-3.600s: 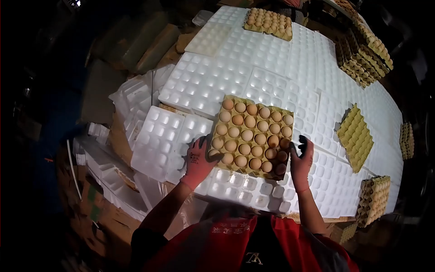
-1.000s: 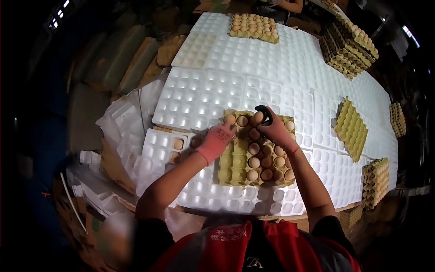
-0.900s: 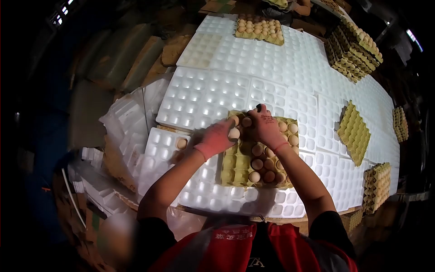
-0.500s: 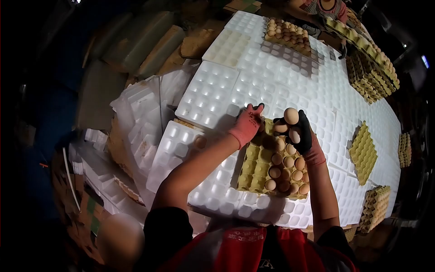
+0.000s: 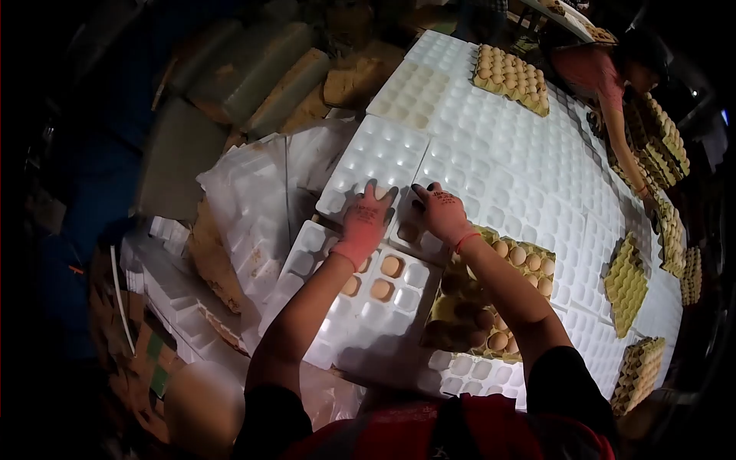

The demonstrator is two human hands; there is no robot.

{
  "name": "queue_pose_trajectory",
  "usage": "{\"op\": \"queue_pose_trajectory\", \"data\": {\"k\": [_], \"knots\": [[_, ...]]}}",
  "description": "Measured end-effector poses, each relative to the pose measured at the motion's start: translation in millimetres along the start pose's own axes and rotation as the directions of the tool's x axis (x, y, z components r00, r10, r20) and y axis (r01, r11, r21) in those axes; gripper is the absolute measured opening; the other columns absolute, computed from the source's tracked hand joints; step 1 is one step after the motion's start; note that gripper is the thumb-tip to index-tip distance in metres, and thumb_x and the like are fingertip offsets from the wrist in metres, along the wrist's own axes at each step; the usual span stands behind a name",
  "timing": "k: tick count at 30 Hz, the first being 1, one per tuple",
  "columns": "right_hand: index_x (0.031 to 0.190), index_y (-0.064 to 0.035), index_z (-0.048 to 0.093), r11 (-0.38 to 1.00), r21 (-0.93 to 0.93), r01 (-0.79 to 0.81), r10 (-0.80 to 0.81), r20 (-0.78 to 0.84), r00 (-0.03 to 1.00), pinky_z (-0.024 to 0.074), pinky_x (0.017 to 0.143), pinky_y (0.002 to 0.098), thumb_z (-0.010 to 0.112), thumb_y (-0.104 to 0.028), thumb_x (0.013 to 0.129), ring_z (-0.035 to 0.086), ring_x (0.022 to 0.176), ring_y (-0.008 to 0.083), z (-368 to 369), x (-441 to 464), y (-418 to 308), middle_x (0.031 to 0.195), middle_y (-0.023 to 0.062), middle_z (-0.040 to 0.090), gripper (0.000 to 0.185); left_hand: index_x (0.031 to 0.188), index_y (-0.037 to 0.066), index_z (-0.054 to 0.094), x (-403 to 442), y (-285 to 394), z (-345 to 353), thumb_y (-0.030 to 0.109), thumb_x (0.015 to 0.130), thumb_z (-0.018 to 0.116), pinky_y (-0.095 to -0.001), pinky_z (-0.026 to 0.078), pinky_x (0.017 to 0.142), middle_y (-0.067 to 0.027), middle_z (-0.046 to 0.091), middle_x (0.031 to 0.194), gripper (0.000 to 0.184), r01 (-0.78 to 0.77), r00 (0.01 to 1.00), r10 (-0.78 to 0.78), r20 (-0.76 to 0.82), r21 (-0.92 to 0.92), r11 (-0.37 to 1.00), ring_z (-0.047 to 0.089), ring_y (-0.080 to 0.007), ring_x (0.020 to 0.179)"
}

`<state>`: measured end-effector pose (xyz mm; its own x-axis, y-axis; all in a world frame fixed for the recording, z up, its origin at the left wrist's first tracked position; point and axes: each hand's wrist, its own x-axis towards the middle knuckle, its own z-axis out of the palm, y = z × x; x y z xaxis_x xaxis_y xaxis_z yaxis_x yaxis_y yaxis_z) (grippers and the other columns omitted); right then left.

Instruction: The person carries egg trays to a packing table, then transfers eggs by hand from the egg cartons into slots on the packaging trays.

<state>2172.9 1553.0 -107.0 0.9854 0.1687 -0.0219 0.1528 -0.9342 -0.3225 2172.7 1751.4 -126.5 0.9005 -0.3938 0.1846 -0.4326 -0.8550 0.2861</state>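
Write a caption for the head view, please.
Gloved left hand with an egg at its fingertips, gloved right hand beside it, over white moulded trays.

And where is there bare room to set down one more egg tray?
The white foam trays lie bare between the near egg tray and the far egg tray, left of the empty pulp tray. Crowded: around the left hand and right hand, and along the right edge, by a co-worker's arm.

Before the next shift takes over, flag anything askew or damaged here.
The empty yellow tray lies askew across the white trays. One far tray looks yellower than its neighbours, perhaps stained. I see no spill.
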Motion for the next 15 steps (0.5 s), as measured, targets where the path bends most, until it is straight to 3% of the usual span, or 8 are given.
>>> {"op": "queue_pose_trajectory", "data": {"k": [3, 6, 7, 8, 10, 12, 14, 15], "knots": [[0.122, -0.0111, 0.064, 0.996, 0.083, -0.028, 0.048, -0.244, 0.969, 0.0537, 0.082, 0.0447, 0.059, -0.027, 0.097, 0.065, 0.098, 0.0365, -8, 39, 12, 0.111, 0.0172, 0.062, 0.031, 0.124, 0.017, 0.058, 24, 0, 31, 0.02, 0.086, 0.068, -0.0427, 0.053, 0.083, -0.0142, 0.055, 0.119, 0.04, -0.112, 0.972, 0.05, 0.229, 0.265, 0.958, 0.06, -0.0331, 0.107], [0.122, -0.009, 0.063, 0.992, 0.117, 0.038, -0.015, -0.189, 0.982, 0.0506, 0.091, 0.0431, 0.063, -0.021, 0.093, 0.058, 0.111, 0.0368, 17, 59, 34, 0.117, 0.0173, 0.06, 0.031, 0.13, 0.014, 0.054, 33, 1, 8, 0.02, 0.088, 0.065, -0.0441, 0.053, 0.083, -0.0148, 0.056, 0.116, 0.044, -0.016, 0.985, 0.014, 0.173, 0.007, 1.0, 0.06, -0.0334, 0.106], [0.123, -0.0085, 0.062, 0.994, 0.101, 0.038, -0.023, -0.14, 0.99, 0.0491, 0.094, 0.0428, 0.065, -0.02, 0.092, 0.057, 0.112, 0.0376, 22, 54, 37, 0.12, 0.0171, 0.059, 0.034, 0.134, 0.01, 0.052, 35, 1, 14, 0.02, 0.09, 0.064, -0.0459, 0.052, 0.086, -0.016, 0.057, 0.118, 0.046, 0.04, 0.999, -0.043, -0.017, -0.128, 0.991, 0.06, -0.0351, 0.106], [0.124, -0.0085, 0.062, 0.987, 0.154, 0.042, -0.013, -0.19, 0.982, 0.0487, 0.095, 0.0429, 0.065, -0.02, 0.091, 0.057, 0.112, 0.0374, 21, 45, 37, 0.12, 0.0167, 0.059, 0.035, 0.137, 0.01, 0.05, 47, 4, 10, 0.02, 0.089, 0.064, -0.0457, 0.051, 0.092, -0.0172, 0.056, 0.123, 0.052, 0.14, 0.984, -0.167, -0.062, -0.316, 0.938, 0.058, -0.0367, 0.11], [0.126, -0.0085, 0.061, 0.972, 0.229, 0.058, 0.009, -0.282, 0.959, 0.0478, 0.097, 0.0432, 0.067, -0.02, 0.09, 0.057, 0.112, 0.0371, 14, 19, 40, 0.12, 0.016, 0.059, 0.038, 0.138, 0.009, 0.05, 74, 5, 38, 0.02, 0.088, 0.064, -0.0483, 0.046, 0.098, -0.0171, 0.055, 0.128, 0.053, 0.084, 0.911, -0.258, -0.322, -0.467, 0.88, 0.054, -0.0379, 0.117], [0.121, -0.0073, 0.063, 0.955, 0.293, 0.038, 0.051, -0.292, 0.955, 0.0492, 0.092, 0.0405, 0.066, -0.015, 0.091, 0.06, 0.106, 0.0344, -21, -24, 39, 0.115, 0.0146, 0.06, 0.032, 0.137, 0.009, 0.051, 91, 5, 65, 0.017, 0.088, 0.063, -0.0528, 0.04, 0.102, -0.0164, 0.055, 0.128, 0.051, 0.032, 0.968, -0.07, -0.241, -0.158, 0.987, 0.05, -0.0383, 0.122], [0.115, -0.0073, 0.065, 0.902, 0.431, 0.002, 0.119, -0.254, 0.96, 0.0498, 0.088, 0.0413, 0.065, -0.014, 0.09, 0.06, 0.103, 0.035, -61, -83, 45, 0.111, 0.0145, 0.061, 0.027, 0.135, 0.009, 0.053, 85, -7, 100, 0.014, 0.087, 0.064, -0.0565, 0.037, 0.104, -0.0162, 0.053, 0.131, 0.049, -0.054, 0.994, 0.058, -0.098, 0.037, 0.998, 0.047, -0.0386, 0.124], [0.112, -0.0061, 0.066, 0.891, 0.453, -0.031, 0.173, -0.276, 0.945, 0.0502, 0.086, 0.039, 0.065, -0.011, 0.09, 0.061, 0.1, 0.0342, -84, -114, 46, 0.107, 0.0143, 0.062, 0.022, 0.132, 0.008, 0.056, 81, -14, 108, 0.014, 0.086, 0.064, -0.0537, 0.04, 0.102, -0.0163, 0.055, 0.129, 0.047, -0.078, 0.969, 0.082, -0.234, 0.025, 0.997, 0.051, -0.0383, 0.12]]}}
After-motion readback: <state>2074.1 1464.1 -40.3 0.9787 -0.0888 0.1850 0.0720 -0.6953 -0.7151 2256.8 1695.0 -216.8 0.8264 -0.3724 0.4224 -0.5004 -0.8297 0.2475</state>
